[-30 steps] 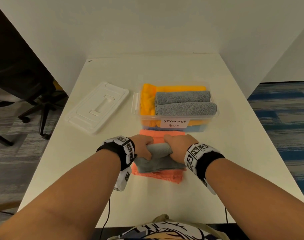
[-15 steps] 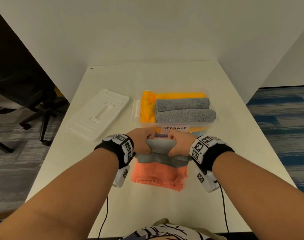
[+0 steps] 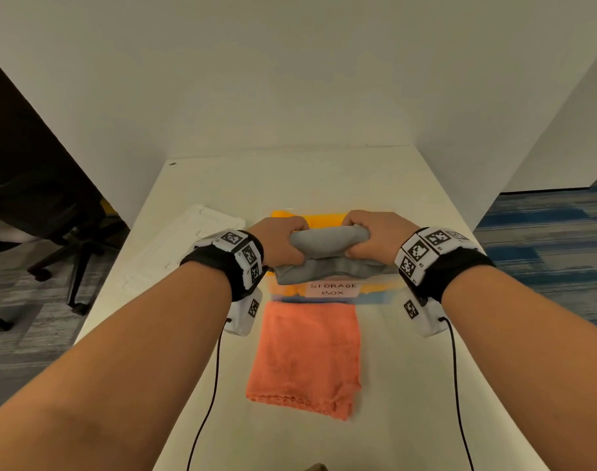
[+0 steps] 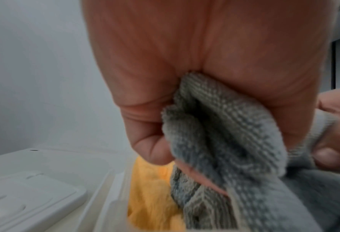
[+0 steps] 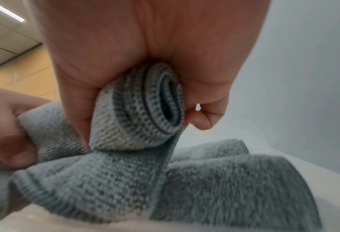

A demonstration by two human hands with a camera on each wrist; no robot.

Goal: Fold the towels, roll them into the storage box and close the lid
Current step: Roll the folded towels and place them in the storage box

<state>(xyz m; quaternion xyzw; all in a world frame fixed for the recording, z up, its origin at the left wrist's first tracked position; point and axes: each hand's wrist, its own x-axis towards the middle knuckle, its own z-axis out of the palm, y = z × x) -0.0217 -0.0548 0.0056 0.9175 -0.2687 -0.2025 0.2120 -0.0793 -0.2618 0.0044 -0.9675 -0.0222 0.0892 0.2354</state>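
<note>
A rolled grey towel [image 3: 324,248] hangs in the air over the clear storage box [image 3: 375,294]. My left hand [image 3: 283,241] grips its left end and my right hand [image 3: 370,237] grips its right end. A loose flap of it droops below the roll. The right wrist view shows the spiral end of the grey towel roll [image 5: 145,109] inside my fist, with grey rolled towels [image 5: 234,172] in the box beneath. The left wrist view shows my fingers round the grey towel [image 4: 214,133] above an orange towel [image 4: 151,196] in the box. A folded coral towel [image 3: 307,355] lies flat on the table in front of the box.
The white lid [image 3: 188,243] lies on the table left of the box. White walls stand behind and to the right of the white table [image 3: 409,385]. A black office chair [image 3: 45,212] stands on the floor to the left. Two cables [image 3: 208,402] trail from my wrists.
Both hands lifted the grey towel roll off the coral towel and carried it forward over the storage box. The coral towel now lies uncovered on the table.
</note>
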